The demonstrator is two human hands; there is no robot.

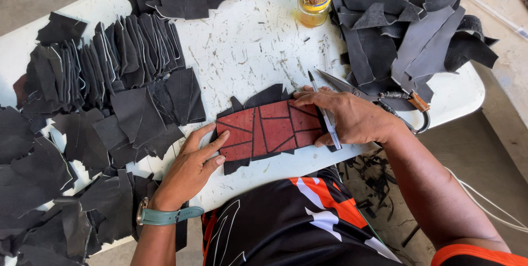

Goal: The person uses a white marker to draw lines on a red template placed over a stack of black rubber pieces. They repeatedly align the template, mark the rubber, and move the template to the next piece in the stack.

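Note:
A red rectangular template (269, 129) marked with dark lines lies flat on top of black leather pieces (264, 96) near the front edge of the white table (247, 46). My left hand (190, 169) rests flat beside its left end, fingertips touching the red edge. My right hand (349, 116) presses down on the template's right end and holds a pen (325, 113) between its fingers, the tip pointing away from me. A teal watch band sits on my left wrist.
Rows and heaps of cut black leather pieces (110, 73) cover the table's left side, with another heap (407, 29) at the right. Scissors (379, 98) lie just right of my right hand. A glass jar of yellowish glue (313, 2) stands at the back.

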